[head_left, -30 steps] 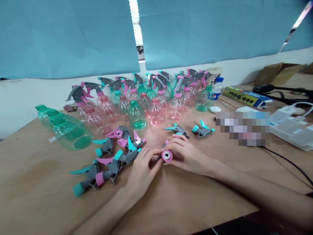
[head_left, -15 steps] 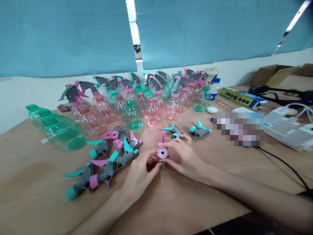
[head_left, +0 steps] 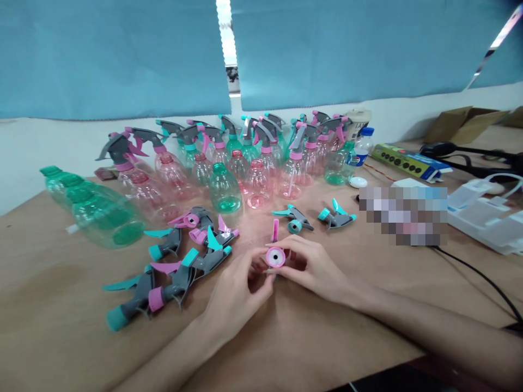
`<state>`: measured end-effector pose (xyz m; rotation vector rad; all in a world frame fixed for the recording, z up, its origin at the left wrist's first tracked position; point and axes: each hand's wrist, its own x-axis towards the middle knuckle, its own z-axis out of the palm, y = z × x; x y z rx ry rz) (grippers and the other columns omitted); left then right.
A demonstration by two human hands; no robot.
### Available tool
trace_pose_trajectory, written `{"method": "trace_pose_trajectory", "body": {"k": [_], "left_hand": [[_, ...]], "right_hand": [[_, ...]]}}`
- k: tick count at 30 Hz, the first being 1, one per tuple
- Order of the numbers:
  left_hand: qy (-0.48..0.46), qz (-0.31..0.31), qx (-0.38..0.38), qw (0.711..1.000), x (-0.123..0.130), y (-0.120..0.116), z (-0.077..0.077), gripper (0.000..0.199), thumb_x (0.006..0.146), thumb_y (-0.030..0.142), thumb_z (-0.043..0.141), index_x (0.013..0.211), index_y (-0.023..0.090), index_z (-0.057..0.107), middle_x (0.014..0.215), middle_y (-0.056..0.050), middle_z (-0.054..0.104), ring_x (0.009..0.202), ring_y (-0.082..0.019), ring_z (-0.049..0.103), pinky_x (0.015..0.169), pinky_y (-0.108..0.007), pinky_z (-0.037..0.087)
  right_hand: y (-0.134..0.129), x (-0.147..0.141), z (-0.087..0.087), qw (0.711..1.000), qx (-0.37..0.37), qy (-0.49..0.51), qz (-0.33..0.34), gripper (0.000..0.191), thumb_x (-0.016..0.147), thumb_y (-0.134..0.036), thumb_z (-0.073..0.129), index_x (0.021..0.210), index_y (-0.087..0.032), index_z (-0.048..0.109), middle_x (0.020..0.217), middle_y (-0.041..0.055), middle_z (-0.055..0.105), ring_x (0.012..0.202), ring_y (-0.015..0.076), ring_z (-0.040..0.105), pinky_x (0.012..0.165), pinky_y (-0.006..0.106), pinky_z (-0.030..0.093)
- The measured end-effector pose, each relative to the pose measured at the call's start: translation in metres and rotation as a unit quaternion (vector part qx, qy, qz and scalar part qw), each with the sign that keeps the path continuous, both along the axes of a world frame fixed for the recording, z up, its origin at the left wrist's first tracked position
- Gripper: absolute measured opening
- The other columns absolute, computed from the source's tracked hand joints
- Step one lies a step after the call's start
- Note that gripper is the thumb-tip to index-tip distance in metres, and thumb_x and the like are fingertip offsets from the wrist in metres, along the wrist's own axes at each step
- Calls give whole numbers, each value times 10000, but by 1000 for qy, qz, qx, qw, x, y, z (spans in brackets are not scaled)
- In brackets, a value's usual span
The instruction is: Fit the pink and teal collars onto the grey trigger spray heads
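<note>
Left hand [head_left: 241, 283] and right hand [head_left: 316, 267] both pinching pink-collared grey plastic spray head [head_left: 275, 257], its round opening facing camera | loose grey plastic spray heads with teal or pink parts [head_left: 171, 286] left of hands; two teal-trimmed grey spray heads [head_left: 338, 218] beyond right hand | clear pink and green plastic bottles [head_left: 226, 190] beyond hands

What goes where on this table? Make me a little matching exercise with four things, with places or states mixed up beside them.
Things
1. Pink-ringed spray top
2. Drinks bottle
3. Cardboard box
4. Hanging sheet

Places or states
A. Standing, blue cap on
B. Light blue, behind the table
C. Between the left hand and the right hand
D. At the back right, flaps open

Pairs: 1-C, 2-A, 3-D, 4-B
</note>
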<state>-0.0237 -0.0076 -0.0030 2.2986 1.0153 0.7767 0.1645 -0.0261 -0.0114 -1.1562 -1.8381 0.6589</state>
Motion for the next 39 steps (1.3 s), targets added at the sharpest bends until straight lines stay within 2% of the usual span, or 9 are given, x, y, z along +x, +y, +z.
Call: {"method": "trace_pose_trajectory", "body": {"k": [2,6,10,15,19,22,29,34,39], "left_hand": [[-5,7,36,999,0,-1,0,330,804,149,576,1110,234,485,956,-11,594,742,-140,593,656,-275,513],[17,-17,126,992,-1,-2,1,247,819,166,564,1058,220,534,1017,-52,521,842,-164,585,691,-293,524],[42,-24,177,983,-2,-1,3,264,824,176,570,1084,213,557,1027,-61,501,787,-144,574,684,-292,528],[54,-46,212,975,-3,2,3,221,832,157,567,1049,199,571,1021,-63,523,806,-147,559,683,-278,520],[67,-38,233,969,-2,4,6,180,829,174,576,1009,183,579,997,-68,536,842,-175,553,711,-310,514],[58,-30,207,976,-1,4,7,186,833,186,574,1019,190,572,986,-64,536,869,-187,549,732,-325,506],[-1,-46,54,998,1,4,6,87,869,198,534,955,214,540,953,-20,493,778,-131,533,694,-272,486],[17,-52,23,998,-1,4,11,65,885,222,518,948,214,528,977,-20,506,841,-148,549,771,-309,486],[33,-61,28,997,-3,6,16,133,922,204,416,963,212,542,997,-39,508,837,-152,553,765,-309,482]], "right_hand": [[0,1,1,1000,1,-2,7,243,812,-236,657,1046,-174,632,965,56,637,806,150,601,681,271,501],[-3,2,0,999,17,-11,30,248,824,-195,627,1070,-163,635,967,63,615,739,127,582,646,259,502],[-5,2,-3,998,37,-20,49,295,836,-168,598,1130,-144,611,988,79,593,678,109,559,620,257,508],[-1,3,-7,995,62,-23,77,347,854,-165,575,1200,-175,571,991,68,578,825,148,576,725,300,524],[2,3,-9,993,70,-28,86,390,856,-163,572,1243,-203,540,1037,70,566,897,166,569,773,330,524],[2,3,-8,993,70,-32,86,400,861,-163,568,1257,-206,526,1067,76,560,913,168,568,786,334,524],[1,3,-4,993,55,-56,90,316,890,-213,545,1206,-202,561,1008,58,576,890,159,576,786,317,521],[1,4,-2,993,51,-59,93,341,899,-236,540,1240,-241,538,1013,52,576,913,166,579,797,327,519],[-2,0,-2,993,48,-60,84,258,904,-265,534,1150,-209,585,988,56,581,885,166,585,781,322,521]]}}
